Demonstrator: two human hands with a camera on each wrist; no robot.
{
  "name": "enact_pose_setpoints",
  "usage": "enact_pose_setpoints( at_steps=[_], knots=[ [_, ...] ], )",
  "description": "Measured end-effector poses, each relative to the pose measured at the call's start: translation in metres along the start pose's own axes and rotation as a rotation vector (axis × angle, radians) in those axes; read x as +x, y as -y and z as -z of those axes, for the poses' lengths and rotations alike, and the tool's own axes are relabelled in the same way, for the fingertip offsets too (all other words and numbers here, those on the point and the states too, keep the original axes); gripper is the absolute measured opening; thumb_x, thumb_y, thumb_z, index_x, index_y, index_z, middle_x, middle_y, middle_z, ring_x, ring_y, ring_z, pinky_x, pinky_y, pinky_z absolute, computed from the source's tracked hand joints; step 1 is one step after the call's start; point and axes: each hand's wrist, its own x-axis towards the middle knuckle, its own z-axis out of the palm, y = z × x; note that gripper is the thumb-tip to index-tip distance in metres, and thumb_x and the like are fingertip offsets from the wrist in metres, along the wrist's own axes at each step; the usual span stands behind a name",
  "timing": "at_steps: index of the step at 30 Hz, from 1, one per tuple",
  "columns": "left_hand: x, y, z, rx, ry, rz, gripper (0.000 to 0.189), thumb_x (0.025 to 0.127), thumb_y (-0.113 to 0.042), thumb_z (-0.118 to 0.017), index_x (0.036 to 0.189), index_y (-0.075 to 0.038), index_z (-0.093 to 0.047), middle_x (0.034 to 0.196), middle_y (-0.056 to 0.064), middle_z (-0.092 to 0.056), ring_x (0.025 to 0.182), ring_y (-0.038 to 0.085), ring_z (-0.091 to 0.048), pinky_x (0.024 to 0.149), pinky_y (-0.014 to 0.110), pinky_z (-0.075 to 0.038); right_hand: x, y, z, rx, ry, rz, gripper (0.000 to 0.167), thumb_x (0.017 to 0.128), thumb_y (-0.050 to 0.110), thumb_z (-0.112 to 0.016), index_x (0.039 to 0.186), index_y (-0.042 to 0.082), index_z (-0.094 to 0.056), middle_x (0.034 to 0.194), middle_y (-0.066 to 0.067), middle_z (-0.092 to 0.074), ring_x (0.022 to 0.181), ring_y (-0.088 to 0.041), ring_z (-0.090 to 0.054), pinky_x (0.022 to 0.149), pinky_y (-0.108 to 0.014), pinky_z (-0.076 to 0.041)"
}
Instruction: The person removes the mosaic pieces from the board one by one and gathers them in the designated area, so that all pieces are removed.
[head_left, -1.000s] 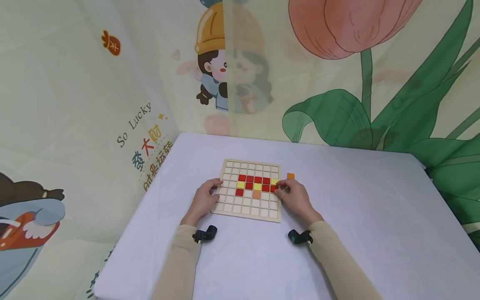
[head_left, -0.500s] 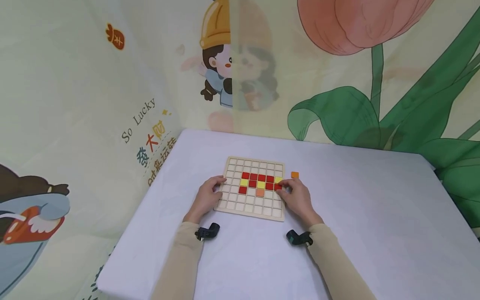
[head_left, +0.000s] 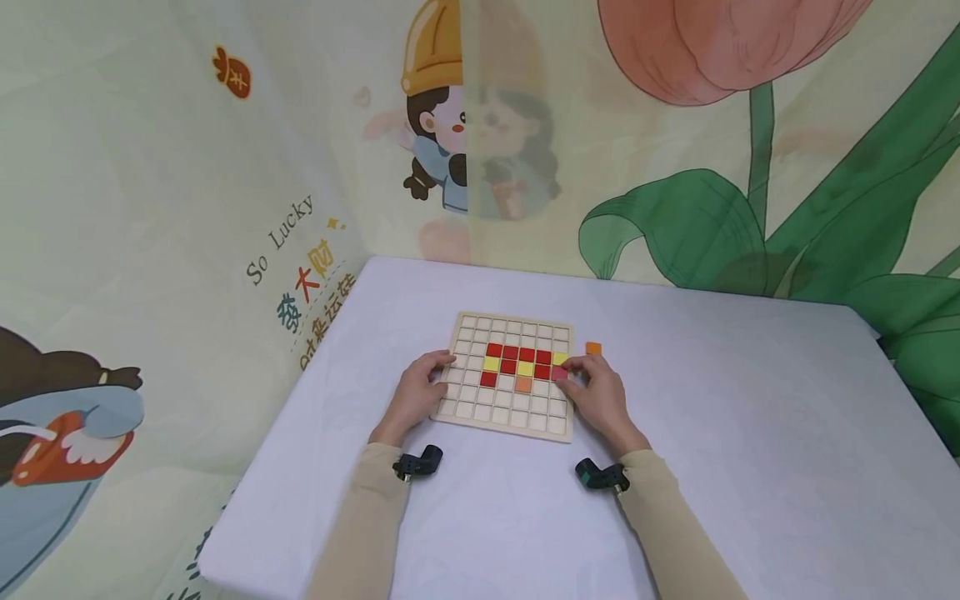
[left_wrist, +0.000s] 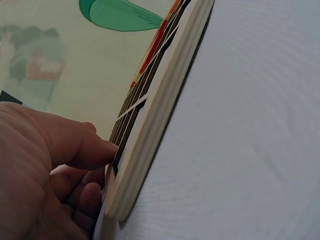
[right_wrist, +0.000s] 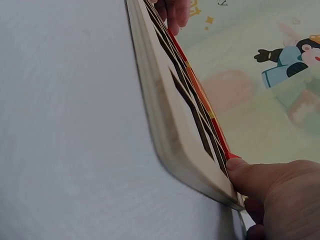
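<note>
A wooden grid board (head_left: 495,423) lies on the table, its middle cells filled with red, yellow and orange square tiles. My left hand (head_left: 417,390) grips the board's left edge; in the left wrist view the thumb (left_wrist: 92,150) rests on the frame with the other fingers curled beside it. At the right edge, my right hand (head_left: 602,398) pinches a red tile (head_left: 559,373) at the end of the second coloured row. That red tile (right_wrist: 232,155) tips up slightly by the thumb in the right wrist view. Its index finger overlaps a yellow tile (head_left: 560,358).
A loose orange tile (head_left: 593,348) lies on the white-covered table (head_left: 705,400), just past the right hand's fingers. Printed cloth walls (head_left: 517,242) stand along the table's back and left sides. A black camera (head_left: 600,475) sits on the right wrist.
The red tile under my right fingers has tilted and now looks pinker. The whole scene shifted slightly rightward as the head view moved. My left hand keeps its place on the board.
</note>
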Motion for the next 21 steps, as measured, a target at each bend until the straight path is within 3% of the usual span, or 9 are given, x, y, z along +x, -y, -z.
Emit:
enact_pose_setpoints(
  at_steps=[12,21],
  knots=[
    [0.001,0.002,-0.005,-0.004,0.006,0.033,0.049,0.086,0.007,-0.058,0.131,-0.011,-0.060,0.144,0.002,-0.050,0.133,0.022,-0.044,0.107,0.040,-0.041,-0.008,-0.005,-0.003,0.081,-0.006,-0.018,0.029,0.087,0.011,-0.072,0.114,0.008,-0.063,0.115,-0.009,-0.063,0.111,-0.029,-0.055,0.100,-0.046,-0.045],
    [0.002,0.002,-0.004,0.007,-0.007,0.017,0.048,0.087,0.007,-0.058,0.130,-0.011,-0.061,0.144,0.002,-0.050,0.133,0.022,-0.045,0.106,0.041,-0.042,-0.009,-0.001,-0.003,0.060,-0.022,0.035,0.031,0.087,0.008,-0.072,0.117,0.007,-0.064,0.117,-0.011,-0.064,0.110,-0.029,-0.057,0.098,-0.045,-0.047]
  ],
)
